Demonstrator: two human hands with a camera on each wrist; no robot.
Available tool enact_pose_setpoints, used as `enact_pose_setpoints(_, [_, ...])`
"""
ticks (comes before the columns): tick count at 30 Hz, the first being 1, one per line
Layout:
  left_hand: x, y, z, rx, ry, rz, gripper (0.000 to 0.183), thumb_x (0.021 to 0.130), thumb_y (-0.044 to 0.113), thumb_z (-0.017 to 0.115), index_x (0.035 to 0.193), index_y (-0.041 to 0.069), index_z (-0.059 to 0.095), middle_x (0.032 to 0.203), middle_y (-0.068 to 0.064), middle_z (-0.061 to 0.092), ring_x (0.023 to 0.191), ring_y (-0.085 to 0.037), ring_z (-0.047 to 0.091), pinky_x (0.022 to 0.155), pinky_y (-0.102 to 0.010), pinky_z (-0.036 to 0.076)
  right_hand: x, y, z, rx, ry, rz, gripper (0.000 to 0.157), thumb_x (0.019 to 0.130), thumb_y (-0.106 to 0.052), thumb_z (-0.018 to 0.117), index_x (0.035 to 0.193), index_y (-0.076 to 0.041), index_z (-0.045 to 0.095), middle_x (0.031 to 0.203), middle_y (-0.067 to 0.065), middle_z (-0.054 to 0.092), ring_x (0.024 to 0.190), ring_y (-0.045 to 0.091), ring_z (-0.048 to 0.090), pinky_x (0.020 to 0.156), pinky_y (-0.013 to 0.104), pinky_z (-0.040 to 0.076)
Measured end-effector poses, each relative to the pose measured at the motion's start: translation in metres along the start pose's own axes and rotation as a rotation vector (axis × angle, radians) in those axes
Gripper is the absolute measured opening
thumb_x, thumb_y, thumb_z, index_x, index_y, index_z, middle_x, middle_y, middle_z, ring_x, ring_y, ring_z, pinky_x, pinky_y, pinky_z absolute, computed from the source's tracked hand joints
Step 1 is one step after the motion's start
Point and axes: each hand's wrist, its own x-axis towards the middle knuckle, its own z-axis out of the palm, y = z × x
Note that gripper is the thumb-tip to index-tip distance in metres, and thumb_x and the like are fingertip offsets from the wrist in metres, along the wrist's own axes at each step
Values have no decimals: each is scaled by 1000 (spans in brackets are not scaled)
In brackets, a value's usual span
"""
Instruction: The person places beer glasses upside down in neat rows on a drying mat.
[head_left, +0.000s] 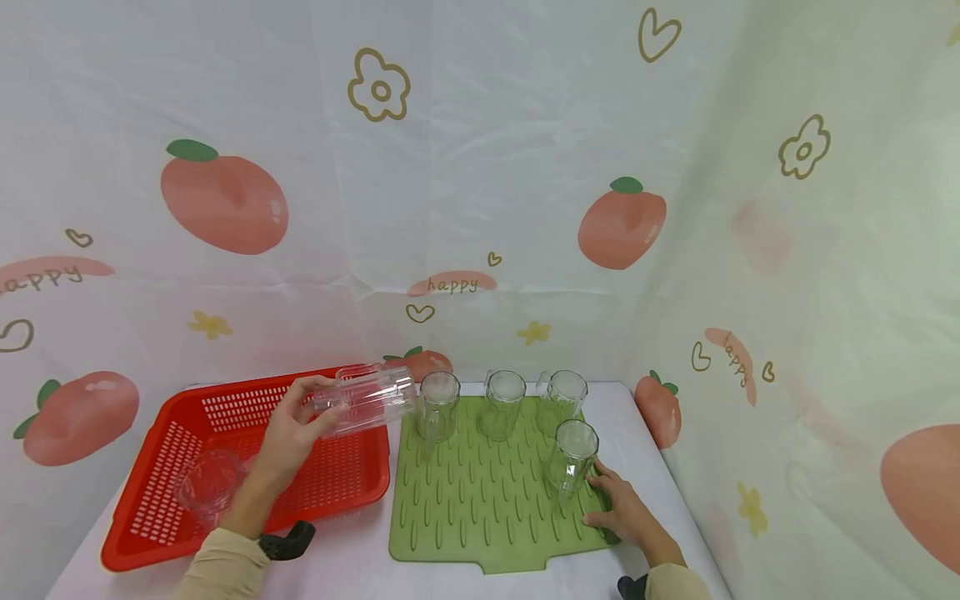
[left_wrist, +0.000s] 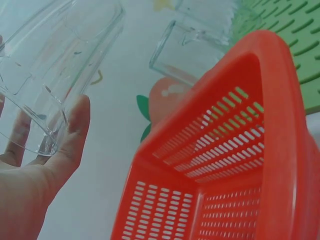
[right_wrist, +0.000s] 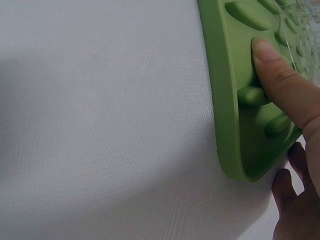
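Observation:
My left hand [head_left: 296,425] grips a clear glass mug [head_left: 371,400] held on its side above the back right part of a red basket [head_left: 389,467]. In the left wrist view, thumb and fingers wrap one end of this mug [left_wrist: 65,60]. Another glass mug [head_left: 208,482] lies in the basket's left part. At the right edge of a green drying mat [head_left: 480,525], my right hand [head_left: 626,512] holds the mat, its thumb [right_wrist: 280,75] on the ribbed top and other fingers at the rim. A glass mug [head_left: 573,458] stands close by that hand.
Along the mat's back edge stand three more glass mugs: left [head_left: 438,408], middle [head_left: 502,407] and right [head_left: 562,404]. Basket and mat sit side by side on a white-covered table [head_left: 352,558]. A printed curtain [head_left: 480,167] hangs behind and at the sides.

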Motion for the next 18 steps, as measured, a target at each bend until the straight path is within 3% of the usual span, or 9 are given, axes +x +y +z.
enact_pose_setpoints(7, [-1, -4, 13, 53, -21, -6, 45, 98, 11, 67, 135, 3, 44, 131, 7, 52, 111, 2, 61, 80, -22, 61, 0, 1, 0, 1, -3, 9, 76, 71, -22, 92, 136, 2, 61, 163, 23, 34, 143, 54, 37, 111, 67, 38])
enact_pose_setpoints(18, [4, -11, 30, 29, -80, -7, 46, 96, 12, 70, 134, 3, 46, 127, 2, 55, 111, -4, 61, 82, -26, 62, 0, -1, -1, 1, -12, 7, 77, 71, -21, 92, 137, 3, 60, 163, 24, 33, 145, 55, 34, 112, 68, 36])
